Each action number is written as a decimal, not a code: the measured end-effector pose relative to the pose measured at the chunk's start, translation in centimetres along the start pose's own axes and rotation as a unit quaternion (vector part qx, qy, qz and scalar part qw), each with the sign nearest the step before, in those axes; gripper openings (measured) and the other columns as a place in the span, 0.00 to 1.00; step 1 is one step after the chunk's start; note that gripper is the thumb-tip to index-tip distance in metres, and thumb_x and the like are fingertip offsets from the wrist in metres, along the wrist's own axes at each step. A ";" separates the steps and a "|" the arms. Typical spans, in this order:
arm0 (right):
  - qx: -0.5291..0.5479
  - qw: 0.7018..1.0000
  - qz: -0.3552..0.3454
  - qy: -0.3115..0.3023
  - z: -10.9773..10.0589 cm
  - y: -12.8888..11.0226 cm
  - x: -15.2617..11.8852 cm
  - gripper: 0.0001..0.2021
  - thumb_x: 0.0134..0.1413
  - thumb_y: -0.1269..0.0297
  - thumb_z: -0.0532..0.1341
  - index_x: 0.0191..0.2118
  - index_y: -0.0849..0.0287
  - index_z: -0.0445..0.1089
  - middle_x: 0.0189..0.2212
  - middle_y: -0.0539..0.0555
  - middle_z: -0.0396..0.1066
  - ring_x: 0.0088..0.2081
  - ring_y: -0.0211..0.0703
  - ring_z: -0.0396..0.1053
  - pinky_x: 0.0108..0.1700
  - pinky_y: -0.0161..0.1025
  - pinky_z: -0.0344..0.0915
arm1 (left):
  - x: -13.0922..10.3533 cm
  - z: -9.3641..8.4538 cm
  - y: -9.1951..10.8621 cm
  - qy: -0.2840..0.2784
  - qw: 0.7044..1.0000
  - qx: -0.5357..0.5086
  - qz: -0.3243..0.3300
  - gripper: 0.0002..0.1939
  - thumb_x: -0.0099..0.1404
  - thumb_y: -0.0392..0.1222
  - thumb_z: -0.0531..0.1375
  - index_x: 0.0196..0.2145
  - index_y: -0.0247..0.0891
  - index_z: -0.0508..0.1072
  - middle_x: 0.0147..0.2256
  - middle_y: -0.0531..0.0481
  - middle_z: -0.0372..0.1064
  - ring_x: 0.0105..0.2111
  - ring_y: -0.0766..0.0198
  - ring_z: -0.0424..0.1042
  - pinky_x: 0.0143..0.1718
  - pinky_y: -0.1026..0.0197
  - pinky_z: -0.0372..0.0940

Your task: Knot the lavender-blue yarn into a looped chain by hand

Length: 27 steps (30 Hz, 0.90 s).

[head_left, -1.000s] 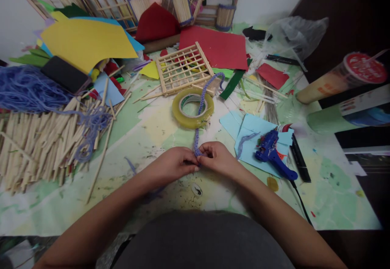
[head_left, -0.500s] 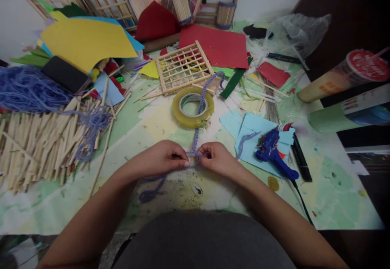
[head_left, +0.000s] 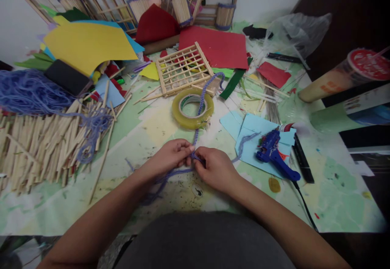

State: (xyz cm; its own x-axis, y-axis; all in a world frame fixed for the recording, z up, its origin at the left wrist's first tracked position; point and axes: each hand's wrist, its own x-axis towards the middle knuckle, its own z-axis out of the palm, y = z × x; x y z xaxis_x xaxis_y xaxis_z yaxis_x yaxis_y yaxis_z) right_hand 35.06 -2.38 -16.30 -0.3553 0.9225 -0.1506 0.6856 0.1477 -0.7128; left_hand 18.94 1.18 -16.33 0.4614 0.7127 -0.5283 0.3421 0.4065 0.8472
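A braided cord of purple yarn (head_left: 203, 98) runs from beside the stick lattice, across a roll of clear yellowish tape (head_left: 178, 110), down to my fingers. My left hand (head_left: 174, 155) pinches the yarn at the braid's near end, thumb on top. Close against it, my right hand (head_left: 215, 167) is closed on yarn strands at the same spot. Loose strands (head_left: 179, 171) trail left below my left hand, and another strand (head_left: 243, 143) leads right onto light blue paper. Fingers hide the exact crossing of the strands.
A blue glue gun (head_left: 274, 153) with a black cable lies at right. Left are cut sticks (head_left: 45, 147), a purple yarn heap (head_left: 27, 92) and a dark phone (head_left: 67, 77). Behind sit a stick lattice (head_left: 183, 68) and red paper (head_left: 219, 48). Drink cups (head_left: 344, 76) stand far right.
My hands have come together at the braid's end; before, they were slightly apart with yarn stretched between them. My left hand has turned, its thumb now higher.
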 end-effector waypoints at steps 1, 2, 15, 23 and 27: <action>-0.003 1.000 0.000 0.000 0.0 0.0 0.0 0.05 0.49 0.67 0.54 0.25 0.59 0.61 0.19 0.49 0.60 0.23 0.34 0.53 0.26 0.35 0.43 | 0.0 0.0 -0.1 -0.009 1.000 -0.011 -0.005 0.13 0.59 0.49 0.54 0.29 0.34 0.65 0.19 0.54 0.62 0.15 0.75 0.52 0.17 0.69 0.47; -0.004 1.000 0.002 0.000 0.0 0.0 -0.1 0.05 0.49 0.66 0.54 0.26 0.59 0.62 0.19 0.49 0.60 0.22 0.34 0.53 0.26 0.35 0.43 | 0.1 -0.1 -0.1 -0.015 1.000 -0.023 -0.010 0.13 0.59 0.48 0.54 0.29 0.34 0.65 0.18 0.54 0.62 0.15 0.76 0.51 0.16 0.70 0.46; 0.110 0.992 0.054 0.004 0.0 1.0 0.8 0.11 0.54 0.62 0.52 0.28 0.61 0.68 0.21 0.50 0.64 0.24 0.34 0.57 0.26 0.32 0.48 | 0.3 -0.8 -0.1 -0.034 0.994 -0.090 -0.042 0.07 0.56 0.39 0.58 0.33 0.35 0.66 0.20 0.54 0.66 0.14 0.77 0.50 0.15 0.70 0.42; 0.133 0.989 0.050 0.046 0.9 1.8 1.4 0.09 0.50 0.66 0.53 0.25 0.62 0.66 0.19 0.49 0.63 0.22 0.32 0.57 0.25 0.31 0.49 | 0.2 -0.5 -0.3 -0.027 0.996 -0.073 -0.030 0.07 0.55 0.39 0.58 0.31 0.34 0.66 0.21 0.52 0.68 0.14 0.77 0.51 0.15 0.70 0.43; 0.126 0.989 0.054 0.057 1.0 1.8 1.4 0.07 0.47 0.69 0.53 0.23 0.62 0.64 0.19 0.49 0.63 0.22 0.32 0.57 0.25 0.31 0.49 | 0.1 -0.5 -0.3 -0.032 0.997 -0.069 -0.021 0.06 0.55 0.38 0.58 0.31 0.34 0.66 0.21 0.50 0.69 0.14 0.76 0.51 0.15 0.70 0.43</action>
State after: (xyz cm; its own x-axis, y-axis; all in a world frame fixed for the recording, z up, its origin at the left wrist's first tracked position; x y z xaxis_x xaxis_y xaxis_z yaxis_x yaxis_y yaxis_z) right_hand 35.10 -1.17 -18.49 -0.2054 0.9643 -0.1669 0.5298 -0.0338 -0.8475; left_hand 18.51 1.45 -16.61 0.5022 0.6565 -0.5629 0.2488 0.5138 0.8211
